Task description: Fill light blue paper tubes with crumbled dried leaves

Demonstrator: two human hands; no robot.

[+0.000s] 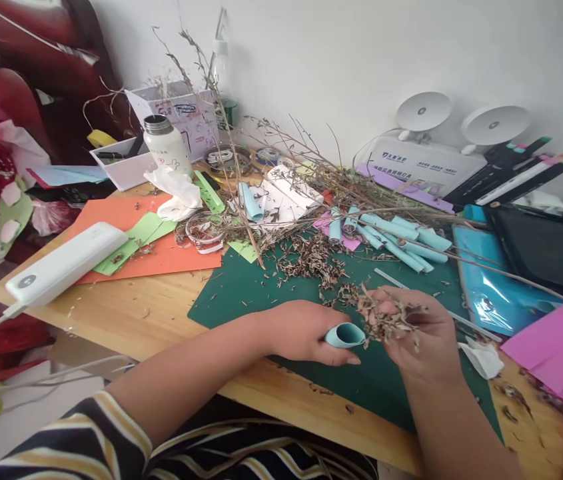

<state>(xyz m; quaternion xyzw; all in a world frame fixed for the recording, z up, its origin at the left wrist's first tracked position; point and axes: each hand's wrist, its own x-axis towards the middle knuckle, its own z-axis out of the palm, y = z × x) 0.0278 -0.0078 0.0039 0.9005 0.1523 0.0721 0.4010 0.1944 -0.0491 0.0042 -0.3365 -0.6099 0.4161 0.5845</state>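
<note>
My left hand [306, 333] is wrapped round a light-blue paper tube [345, 336], its open end facing up toward me. Just to the right, my right hand [426, 333] grips a clump of dried leaves [386, 317], close beside the tube's mouth. Below both hands lies a dark green cutting mat [261, 293]. A loose pile of crumbled dry leaves [311, 260] rests on the mat beyond my hands. Several rolled light-blue paper tubes [401, 240] are heaped behind it, with long dry plant stems [301, 147] across the back.
At left a white power strip [71, 260] lies by orange paper [181, 247]. An open white bottle [166, 143] stands at the back. Blue packaging [491, 273], a dark tablet-like object [536, 247] and pink paper [561, 353] are on the right. White lamp-like discs [424, 112] stand against the wall.
</note>
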